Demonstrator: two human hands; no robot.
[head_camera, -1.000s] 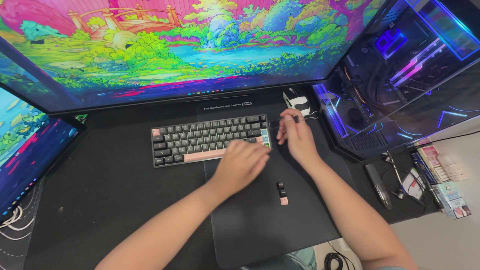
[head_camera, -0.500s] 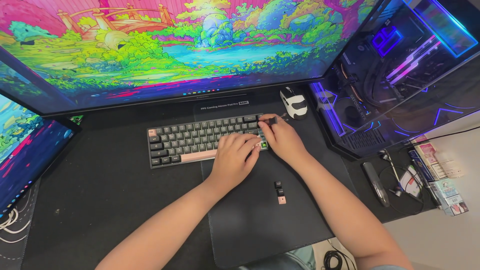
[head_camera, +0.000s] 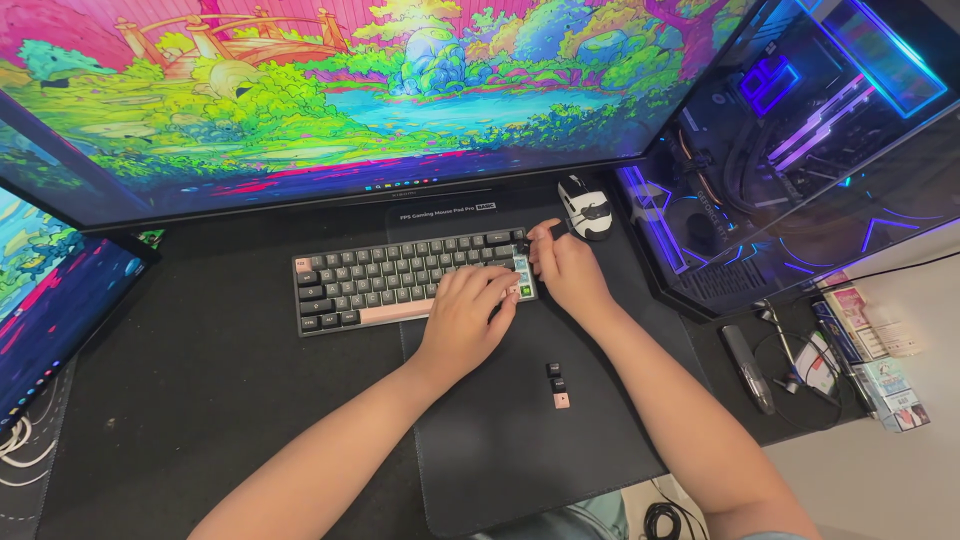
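at nine o'clock a side screen (head_camera: 55, 300) leans in over white cables (head_camera: 20, 450). the wide monitor (head_camera: 380, 90) fills twelve o'clock. below it, on the black worktop (head_camera: 180, 400), sits a compact keyboard (head_camera: 390, 280) with grey and dark caps and a pink bar along its near edge.

the left hand (head_camera: 465, 315) lies flat over the keyboard's right half, fingers loosely spread and curled onto the keys, holding nothing. the right hand (head_camera: 565, 270), just beside it at the keyboard's right end, is pressed together in a pinch on a small dark tool (head_camera: 553, 231); i cannot tell its exact kind. three loose keycaps (head_camera: 556, 385), two dark and one pink, lie in a row on the dark mouse pad (head_camera: 520, 440) at five o'clock from the hands.

such caps are likely light, stiff plastic, easily flicked away; best gripped by opposite sides. the keyboard looks rigid and steadied by the flat hand.

a white mouse (head_camera: 583, 205) rests at one o'clock, beside a glass-sided computer case (head_camera: 790, 150) holding glowing fans. small boxes (head_camera: 870, 360) sit far right.
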